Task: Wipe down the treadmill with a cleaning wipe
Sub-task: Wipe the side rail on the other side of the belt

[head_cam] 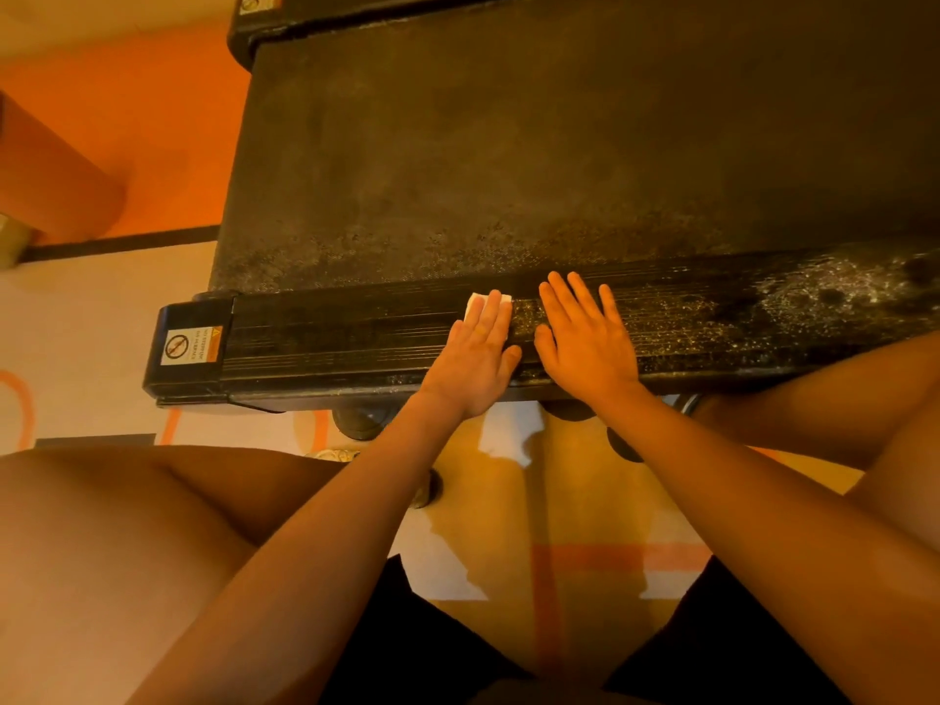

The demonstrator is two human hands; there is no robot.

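A person is crouching with bare knees spread over the floor, reaching both hands onto the black side rail of the treadmill. The left hand is lying flat with straight fingers, pressing a white wipe against the rail, while the right hand, open and holding nothing, is resting flat just beside it. Right of the right hand pale dust is speckling the rail, far left of the left hand a warning sticker is showing on the end cap, and beyond the fingertips the dark belt is stretching away.
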